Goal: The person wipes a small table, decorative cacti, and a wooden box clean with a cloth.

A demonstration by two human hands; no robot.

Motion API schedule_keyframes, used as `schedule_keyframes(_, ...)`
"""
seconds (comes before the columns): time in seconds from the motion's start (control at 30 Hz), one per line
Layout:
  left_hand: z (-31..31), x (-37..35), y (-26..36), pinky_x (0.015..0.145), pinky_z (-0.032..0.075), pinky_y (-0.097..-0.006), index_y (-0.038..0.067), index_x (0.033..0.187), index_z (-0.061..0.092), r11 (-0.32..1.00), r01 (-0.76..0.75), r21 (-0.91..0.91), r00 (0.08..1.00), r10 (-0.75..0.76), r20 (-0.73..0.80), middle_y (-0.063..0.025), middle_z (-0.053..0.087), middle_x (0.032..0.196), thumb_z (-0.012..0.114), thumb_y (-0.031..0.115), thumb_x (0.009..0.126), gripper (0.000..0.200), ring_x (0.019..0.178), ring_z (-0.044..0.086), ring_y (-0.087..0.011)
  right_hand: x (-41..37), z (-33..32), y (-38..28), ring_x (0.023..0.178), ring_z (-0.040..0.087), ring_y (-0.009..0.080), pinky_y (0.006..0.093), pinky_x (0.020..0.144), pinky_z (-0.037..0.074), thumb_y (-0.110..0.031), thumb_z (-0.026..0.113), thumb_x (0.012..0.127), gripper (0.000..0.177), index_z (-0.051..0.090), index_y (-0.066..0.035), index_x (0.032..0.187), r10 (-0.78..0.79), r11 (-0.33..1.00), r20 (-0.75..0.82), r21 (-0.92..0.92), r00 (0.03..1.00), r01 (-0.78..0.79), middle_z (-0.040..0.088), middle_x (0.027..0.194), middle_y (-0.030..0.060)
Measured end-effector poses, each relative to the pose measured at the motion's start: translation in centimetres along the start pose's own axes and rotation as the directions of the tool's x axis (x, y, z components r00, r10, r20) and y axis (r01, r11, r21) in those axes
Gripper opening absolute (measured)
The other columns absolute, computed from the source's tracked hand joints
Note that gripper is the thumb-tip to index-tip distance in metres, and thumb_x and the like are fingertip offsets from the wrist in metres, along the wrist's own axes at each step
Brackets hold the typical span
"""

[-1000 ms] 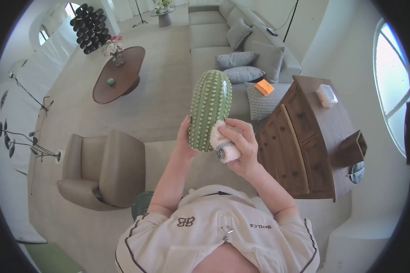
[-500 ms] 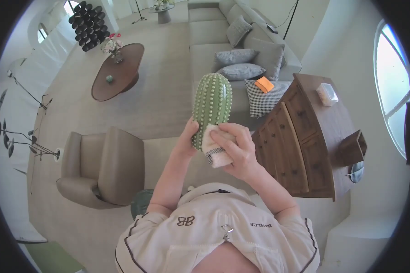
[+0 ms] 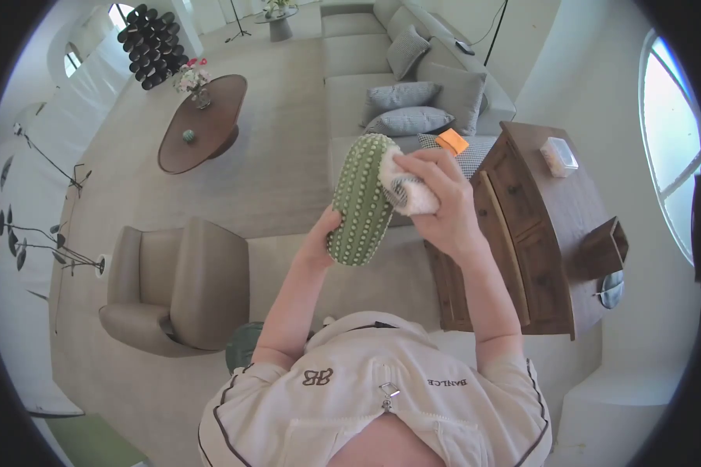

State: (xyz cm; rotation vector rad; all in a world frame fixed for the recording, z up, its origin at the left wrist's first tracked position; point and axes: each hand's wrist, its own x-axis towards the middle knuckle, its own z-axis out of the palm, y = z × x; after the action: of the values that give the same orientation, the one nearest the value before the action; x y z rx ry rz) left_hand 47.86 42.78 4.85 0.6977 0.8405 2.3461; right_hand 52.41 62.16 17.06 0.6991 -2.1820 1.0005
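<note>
A green cactus-shaped ornament (image 3: pixel 360 204) with rows of pale bumps is held up in front of my body, its top leaning slightly right. My left hand (image 3: pixel 322 237) grips its lower left side, with part of the fingers hidden behind it. My right hand (image 3: pixel 447 194) is closed on a white cloth (image 3: pixel 413 193) with a dark checked band. The cloth presses against the upper right side of the ornament.
On the right stands a wooden dresser (image 3: pixel 549 233) bearing a clear box (image 3: pixel 558 157) and a brown holder (image 3: pixel 604 247). Beyond are a grey sofa (image 3: pixel 358 54) with cushions and an orange cloth (image 3: pixel 452 142). An armchair (image 3: pixel 175 284) and oval table (image 3: pixel 202 128) stand left.
My right hand and the cloth have moved up and right, from the ornament's lower part to its upper right side. The ornament now tilts more to the right.
</note>
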Motion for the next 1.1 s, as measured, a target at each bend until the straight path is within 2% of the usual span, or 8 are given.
schedule_keyframes(0.1, -0.8, -0.2, -0.1, 0.088, 0.05, -0.0462, 0.001, 0.13, 0.045, 0.996, -0.067, -0.05, 0.997, 0.065, -0.037, -0.0156, 0.058, 0.121, 0.056, 0.042, 0.088, 0.059, 0.106, 0.059, -0.0296, -1.5, 1.0, -0.2, 0.094, 0.054, 0.0285, 0.0364, 0.081, 0.045, 0.003, 0.06, 0.071, 0.045, 0.06, -0.004, 0.116, -0.059, 0.998, 0.061, -0.035, 0.996, 0.061, 0.053, 0.109, 0.0151)
schedule_keyframes(0.3, 0.8, 0.9, 1.0, 0.099, 0.041, -0.0428, -0.001, 0.132, 0.043, 0.986, -0.049, -0.157, 0.998, 0.055, 0.032, -0.0201, 0.052, 0.128, 0.052, 0.054, 0.085, 0.072, 0.115, 0.052, -0.0304, -4.6, 3.6, -1.4, 0.086, 0.056, 0.0293, 0.0378, 0.073, 0.046, -0.023, 0.064, 0.085, 0.036, 0.06, -0.003, 0.114, -0.223, 0.969, 0.057, -0.098, 0.973, 0.227, 0.054, 0.107, 0.015)
schedule_keyframes(0.5, -0.4, 0.8, 0.4, 0.103, 0.038, -0.0474, 0.0, 0.137, 0.036, 0.928, -0.014, -0.373, 1.0, 0.007, -0.021, -0.0275, 0.043, 0.134, 0.06, 0.057, 0.078, 0.086, 0.12, 0.048, -0.0373, -4.3, 2.5, -1.3, 0.096, 0.054, 0.0274, 0.0365, 0.079, 0.045, -0.015, 0.068, 0.076, 0.041, 0.06, -0.006, 0.115, -0.133, 0.989, 0.136, 0.08, 0.982, 0.123, 0.053, 0.111, 0.0144)
schedule_keyframes(0.6, -0.8, 0.5, -0.1, 0.087, 0.046, -0.0575, 0.005, 0.133, 0.044, 0.888, -0.066, -0.456, 0.994, 0.019, -0.106, -0.0181, 0.049, 0.133, 0.059, 0.051, 0.083, 0.069, 0.118, 0.049, -0.0362, -2.1, 1.3, -0.5, 0.087, 0.055, 0.0248, 0.0327, 0.072, 0.045, -0.027, 0.071, 0.08, 0.04, 0.062, -0.007, 0.114, -0.081, 0.994, -0.035, 0.066, 0.996, 0.084, 0.054, 0.105, 0.0141)
schedule_keyframes(0.77, -0.5, 0.6, -0.4, 0.085, 0.05, -0.0453, 0.005, 0.124, 0.053, 0.96, -0.11, -0.258, 0.981, 0.063, -0.185, -0.0135, 0.06, 0.117, 0.058, 0.053, 0.084, 0.063, 0.107, 0.057, -0.0286, -1.8, 2.1, -0.1, 0.089, 0.054, 0.0275, 0.0351, 0.077, 0.044, 0.003, 0.059, 0.069, 0.049, 0.059, -0.004, 0.117, -0.043, 0.999, -0.018, -0.029, 0.999, 0.043, 0.052, 0.106, 0.0137)
schedule_keyframes(0.9, 0.2, 0.5, 0.3, 0.103, 0.035, -0.0461, 0.002, 0.134, 0.04, 0.97, -0.093, -0.226, 0.996, 0.091, -0.018, -0.022, 0.048, 0.13, 0.052, 0.061, 0.082, 0.08, 0.123, 0.045, -0.0324, -4.1, 3.5, -0.6, 0.092, 0.055, 0.0307, 0.0367, 0.076, 0.047, -0.008, 0.067, 0.075, 0.041, 0.059, -0.003, 0.115, -0.146, 0.988, 0.05, -0.038, 0.988, 0.148, 0.053, 0.108, 0.0155)
schedule_keyframes(1.0, 0.0, -0.1, 1.0, 0.102, 0.037, -0.0471, -0.002, 0.135, 0.039, 0.991, -0.064, -0.114, 0.996, 0.07, 0.049, -0.0218, 0.047, 0.133, 0.059, 0.062, 0.077, 0.088, 0.12, 0.049, -0.0331, -4.2, 2.6, -0.9, 0.093, 0.056, 0.026, 0.0348, 0.079, 0.046, -0.031, 0.063, 0.081, 0.04, 0.061, -0.005, 0.112, -0.055, 0.972, 0.1, 0.233, 0.993, 0.031, 0.058, 0.106, 0.013)
schedule_keyframes(1.1, 0.6, -0.7, 1.4, 0.081, 0.05, -0.0385, 0.003, 0.131, 0.04, 0.966, -0.136, 0.22, 0.984, 0.158, -0.082, -0.0115, 0.058, 0.117, 0.077, 0.048, 0.068, 0.085, 0.102, 0.06, -0.0244, -1.5, 0.2, -2.4, 0.094, 0.055, 0.018, 0.0305, 0.081, 0.044, -0.013, 0.062, 0.071, 0.038, 0.061, 0.0, 0.107, 0.482, 0.744, -0.029, 0.541, 0.875, -0.392, 0.059, 0.104, 0.0086)
